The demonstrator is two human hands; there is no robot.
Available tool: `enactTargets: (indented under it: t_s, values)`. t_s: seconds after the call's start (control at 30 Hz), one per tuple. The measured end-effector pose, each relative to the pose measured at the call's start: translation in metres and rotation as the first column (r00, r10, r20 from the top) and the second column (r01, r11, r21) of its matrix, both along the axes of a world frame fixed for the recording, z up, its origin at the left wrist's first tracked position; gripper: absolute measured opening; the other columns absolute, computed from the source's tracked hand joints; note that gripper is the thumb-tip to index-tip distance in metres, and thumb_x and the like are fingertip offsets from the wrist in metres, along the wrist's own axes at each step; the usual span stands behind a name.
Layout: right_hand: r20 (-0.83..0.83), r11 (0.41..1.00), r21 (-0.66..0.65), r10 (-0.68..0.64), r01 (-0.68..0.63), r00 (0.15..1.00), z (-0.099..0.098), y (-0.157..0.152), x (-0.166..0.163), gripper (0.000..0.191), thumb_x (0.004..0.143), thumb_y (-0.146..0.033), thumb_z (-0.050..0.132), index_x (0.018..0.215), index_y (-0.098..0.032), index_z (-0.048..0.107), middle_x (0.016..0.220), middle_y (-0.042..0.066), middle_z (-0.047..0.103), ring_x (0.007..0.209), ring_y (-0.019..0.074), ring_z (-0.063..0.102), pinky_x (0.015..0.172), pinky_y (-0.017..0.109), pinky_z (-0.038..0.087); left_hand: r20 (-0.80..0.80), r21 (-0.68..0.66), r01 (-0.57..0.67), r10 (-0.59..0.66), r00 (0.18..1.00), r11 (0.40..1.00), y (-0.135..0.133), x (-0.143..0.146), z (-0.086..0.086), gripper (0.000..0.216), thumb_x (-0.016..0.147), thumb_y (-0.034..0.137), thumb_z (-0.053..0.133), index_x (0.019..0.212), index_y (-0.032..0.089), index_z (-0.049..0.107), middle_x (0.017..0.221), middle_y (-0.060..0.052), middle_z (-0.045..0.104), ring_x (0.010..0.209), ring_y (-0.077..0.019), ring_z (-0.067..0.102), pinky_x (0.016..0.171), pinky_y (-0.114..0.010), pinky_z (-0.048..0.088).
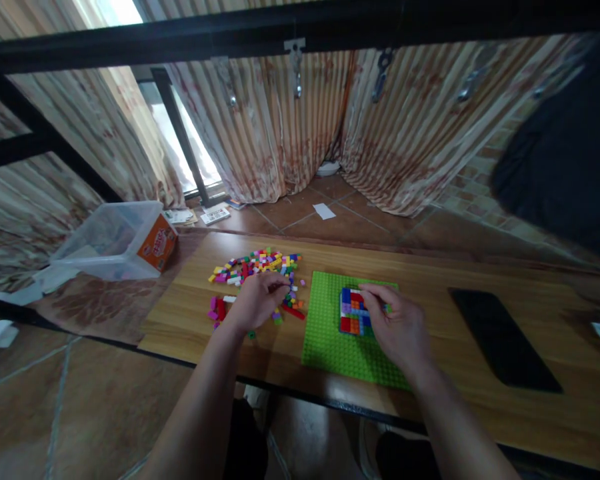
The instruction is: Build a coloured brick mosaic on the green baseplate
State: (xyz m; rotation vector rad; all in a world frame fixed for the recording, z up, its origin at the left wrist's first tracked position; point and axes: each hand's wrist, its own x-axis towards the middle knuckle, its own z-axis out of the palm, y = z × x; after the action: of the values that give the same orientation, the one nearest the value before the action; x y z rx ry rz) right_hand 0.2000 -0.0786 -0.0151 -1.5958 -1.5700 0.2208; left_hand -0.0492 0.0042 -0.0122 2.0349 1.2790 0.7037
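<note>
A green studded baseplate [325, 347] lies on the wooden table, with a block of red, blue, orange and white toy bricks [351, 313] built on it. My right hand [397, 323] reaches over the right side of this block, thumb and fingers closed together at its top. Whatever those fingers grip is hidden. To the left, my left hand [260, 300] hangs above a loose pile of small colourful toy bricks [253, 265]. Its thumb and forefinger are pinched together, and anything between them is too small to make out. The hand covers part of the pile.
A black flat slab [503, 340] lies on the table [430, 280] at the right. On the floor to the left stands a clear plastic box [115, 233] with an orange label. A dark metal bar [260, 37] with hanging clips crosses above the table. Curtains hang behind.
</note>
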Motion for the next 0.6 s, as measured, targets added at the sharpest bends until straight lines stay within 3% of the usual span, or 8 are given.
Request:
enactTargets:
  t_s: [0.2, 0.43, 0.6]
  values:
    - [0.015, 1.000, -0.013, -0.004, 0.004, 1.000, -0.004, 0.002, -0.005, 0.031, 0.092, -0.040, 0.048, 0.094, -0.021, 0.073, 0.097, 0.006, 0.074, 0.088, 0.0213, 0.069, 0.081, 0.036, 0.052, -0.168, 0.116, -0.019, 0.039, 0.985, 0.993, 0.001, -0.019, 0.006, 0.022, 0.080, 0.013, 0.054, 0.089, 0.017, 0.074, 0.093, -0.004, 0.075, 0.084, -0.0170, 0.067, 0.081, -0.026, 0.050]
    - [-0.025, 0.999, -0.013, 0.050, -0.050, 0.998, -0.008, 0.004, -0.017, 0.028, 0.092, -0.037, 0.048, 0.096, -0.021, 0.072, 0.097, 0.006, 0.074, 0.087, 0.0207, 0.068, 0.079, 0.034, 0.052, -0.110, 0.202, -0.152, 0.177, 0.978, 0.967, 0.003, -0.038, 0.003, 0.025, 0.083, 0.014, 0.051, 0.092, 0.017, 0.074, 0.097, -0.006, 0.075, 0.093, -0.0194, 0.069, 0.085, -0.028, 0.051]
    - [0.025, 0.983, 0.011, 0.181, -0.181, 0.983, -0.009, 0.004, -0.047, 0.023, 0.093, -0.028, 0.049, 0.094, -0.021, 0.071, 0.090, 0.005, 0.073, 0.084, 0.0193, 0.068, 0.077, 0.032, 0.050, -0.108, 0.187, -0.115, 0.137, 0.985, 0.976, 0.001, -0.040, 0.002, 0.023, 0.083, 0.013, 0.051, 0.090, 0.017, 0.074, 0.095, -0.006, 0.075, 0.090, -0.0192, 0.069, 0.083, -0.029, 0.052]
